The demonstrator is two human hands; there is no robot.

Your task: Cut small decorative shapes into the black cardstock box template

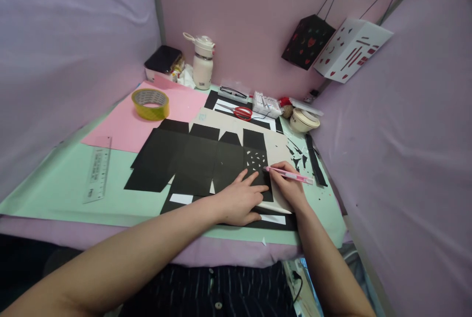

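Observation:
A large black paper cut-out (191,157) with several flaps lies flat on a pale board on the green table (55,189). Its right panel (255,158) carries small cut-out triangles. My left hand (239,199) lies flat on the lower part of that panel, fingers spread, pressing it down. My right hand (289,187) grips a pink craft knife (291,175), its tip touching the panel's right edge.
A roll of yellow tape (150,103) sits on pink paper (121,125), a clear ruler (98,169) lies at the left. Red scissors (239,111), a marker box (265,104), a bowl (304,120) and a white bottle (203,61) stand behind. Two paper lanterns (332,44) hang at the right.

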